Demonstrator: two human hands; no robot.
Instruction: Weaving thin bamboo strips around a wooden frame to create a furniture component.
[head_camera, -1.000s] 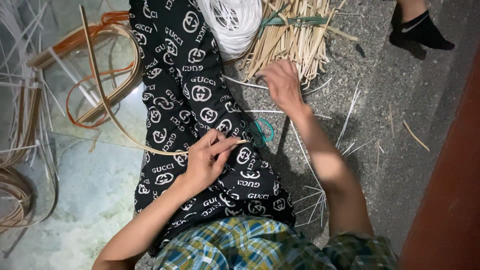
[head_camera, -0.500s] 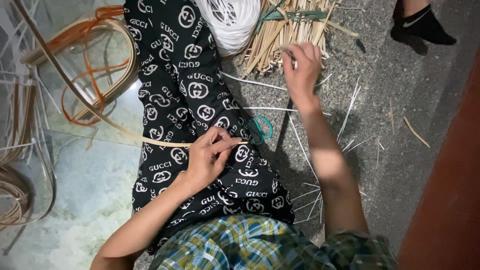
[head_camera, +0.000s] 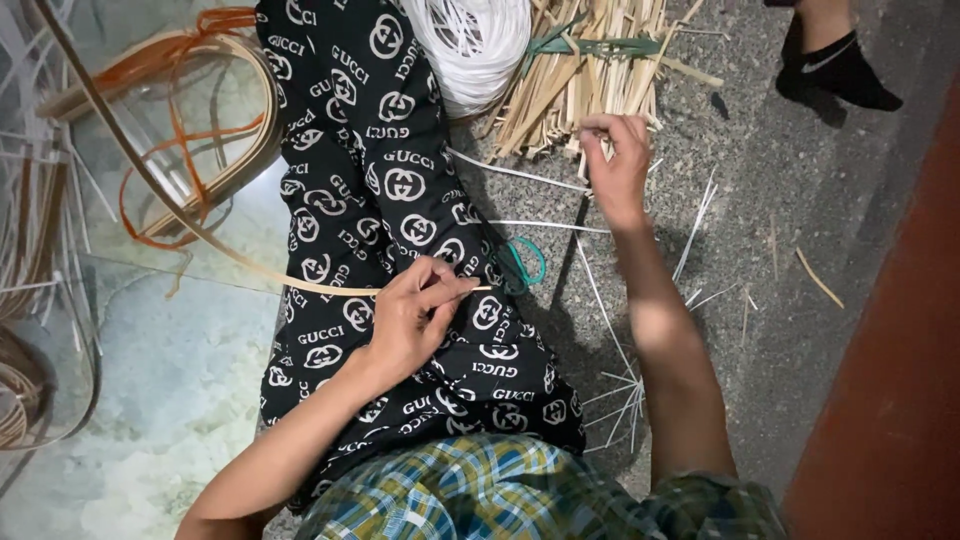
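Pinching cane strip (head_camera: 250, 262) end: left hand (head_camera: 415, 315) on lap; right hand (head_camera: 615, 165) fingers closed on bamboo sticks (head_camera: 590, 75) ahead.

Weaving workshop floor: cane strips (head_camera: 150, 190), split sticks (head_camera: 590, 70), shavings.

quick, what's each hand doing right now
left hand: closed, pinching the long cane strip
right hand: closing on sticks in the bundle
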